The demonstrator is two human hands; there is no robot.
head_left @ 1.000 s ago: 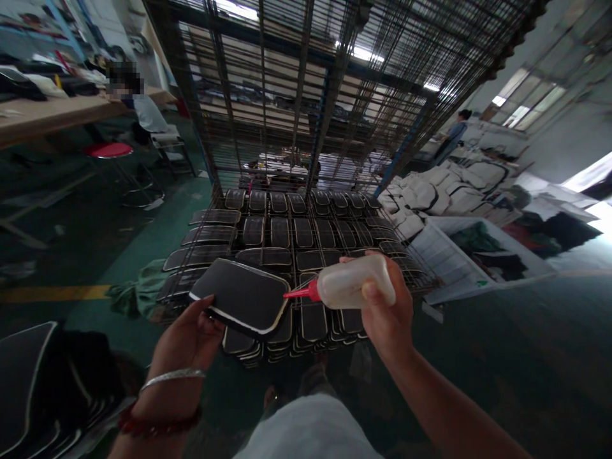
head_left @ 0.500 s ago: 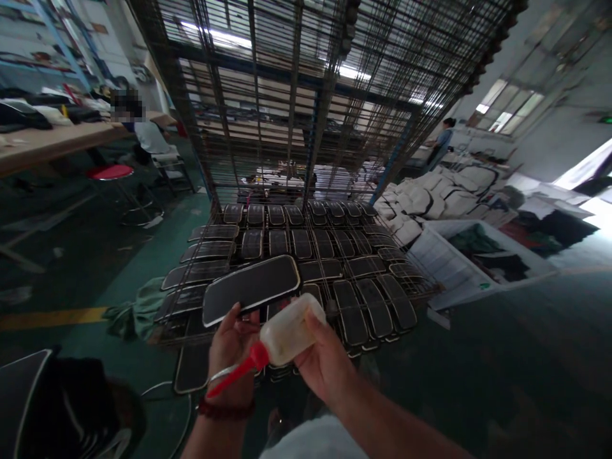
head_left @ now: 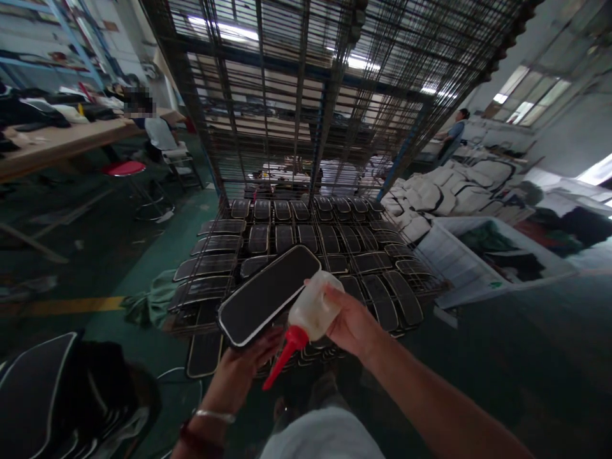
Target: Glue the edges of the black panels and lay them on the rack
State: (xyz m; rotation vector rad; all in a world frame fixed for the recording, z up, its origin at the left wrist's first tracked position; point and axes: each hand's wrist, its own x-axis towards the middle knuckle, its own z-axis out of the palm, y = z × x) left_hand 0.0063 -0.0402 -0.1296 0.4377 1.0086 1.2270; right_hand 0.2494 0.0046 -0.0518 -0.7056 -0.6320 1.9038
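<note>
In my right hand (head_left: 347,319) is a whitish squeeze bottle (head_left: 318,307), tilted so that its red nozzle (head_left: 288,357) points down and to the left. My fingers are wrapped round the bottle's body. My left hand (head_left: 251,363) is under a long black panel (head_left: 268,296) with rounded corners and a pale glue-like line along its edge. It holds the panel up at a slant; the fingers are partly hidden beneath it and somewhat blurred. The bottle's body overlaps the panel's right end in view, and whether they touch I cannot tell.
Many similar black panels (head_left: 377,293) lie in rows on a wire rack (head_left: 310,127) with raised grid shelves above. A stack of dark pieces (head_left: 43,382) is at lower left. A white bin (head_left: 454,268) stands right, a red stool (head_left: 125,168) left. Two people are farther back.
The panel has turned more steeply, its right end swinging up. My left hand has shifted further beneath it. The bottle has moved right and slightly up, its nozzle pointing more steeply down.
</note>
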